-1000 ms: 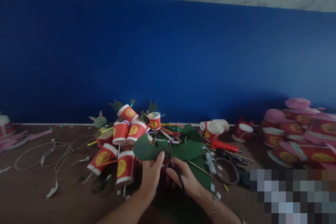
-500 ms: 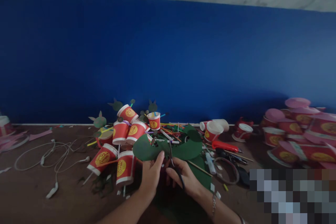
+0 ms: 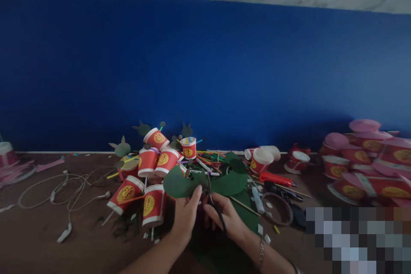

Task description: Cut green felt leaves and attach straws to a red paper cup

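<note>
My left hand [image 3: 186, 216] is closed on a curved piece of dark green paper [image 3: 178, 183], its thumb lying on top near the paper's edge. Fingers of my right hand [image 3: 226, 216] are wrapped round dark-handled scissors [image 3: 215, 207]. The blades point away from me and reach the green paper just right of my left thumb. More cut green paper [image 3: 233, 180] lies to the right, beyond the scissors. Red paper cups [image 3: 153, 205] with yellow emblems stand and lean left of my left hand, several with straws and green paper animal heads [image 3: 122, 149].
White earphones [image 3: 66, 231] with a tangled cord lie at left. Thin coloured sticks [image 3: 215, 160] are heaped behind my hands. To the right are a red-handled tool [image 3: 278, 178], a glue-like tube [image 3: 257, 199], a tape ring [image 3: 290, 214] and cups with pink paper [image 3: 362, 154]. A blue wall panel [image 3: 205, 64] stands behind.
Almost nothing differs. Both hands, the green paper and the scissors keep nearly the same position; the whole view has shifted very slightly.
</note>
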Demonstrator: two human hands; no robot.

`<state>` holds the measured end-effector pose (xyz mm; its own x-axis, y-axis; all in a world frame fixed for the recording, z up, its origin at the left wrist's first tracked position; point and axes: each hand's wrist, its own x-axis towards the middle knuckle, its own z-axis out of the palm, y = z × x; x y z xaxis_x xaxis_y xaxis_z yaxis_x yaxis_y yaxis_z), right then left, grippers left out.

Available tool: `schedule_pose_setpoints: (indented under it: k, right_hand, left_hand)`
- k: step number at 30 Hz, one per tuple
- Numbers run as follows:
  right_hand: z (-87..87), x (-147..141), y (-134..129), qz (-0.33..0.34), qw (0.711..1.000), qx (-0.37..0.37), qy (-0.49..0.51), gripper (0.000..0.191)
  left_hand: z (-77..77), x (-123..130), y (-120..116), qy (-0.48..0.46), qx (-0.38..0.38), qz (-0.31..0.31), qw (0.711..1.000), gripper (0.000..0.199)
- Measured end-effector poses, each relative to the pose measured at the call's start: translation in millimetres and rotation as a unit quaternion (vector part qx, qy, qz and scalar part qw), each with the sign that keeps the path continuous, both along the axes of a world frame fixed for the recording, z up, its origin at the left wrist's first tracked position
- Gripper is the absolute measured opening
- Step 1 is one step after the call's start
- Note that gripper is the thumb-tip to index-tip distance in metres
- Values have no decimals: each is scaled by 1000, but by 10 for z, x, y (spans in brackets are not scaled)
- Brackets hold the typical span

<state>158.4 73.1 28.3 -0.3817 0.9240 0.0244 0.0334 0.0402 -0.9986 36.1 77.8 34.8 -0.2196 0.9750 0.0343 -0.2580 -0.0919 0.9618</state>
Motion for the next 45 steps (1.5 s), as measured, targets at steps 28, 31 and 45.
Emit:
schedule_pose_setpoints:
  k: [28,31,45]
  right_hand:
    - [90,28,35,-31,999,-18,-26,38]
    - [110,37,36,-34,999,-14,-35,35]
    - [77,69,77,-32,998,-21,-40,37]
  left_hand:
    - [42,-53,69,7,13,-46,999,24]
    - [44,-63,87,11,17,-42,999,26]
    - [24,-99,125,43,19,-67,997,24]
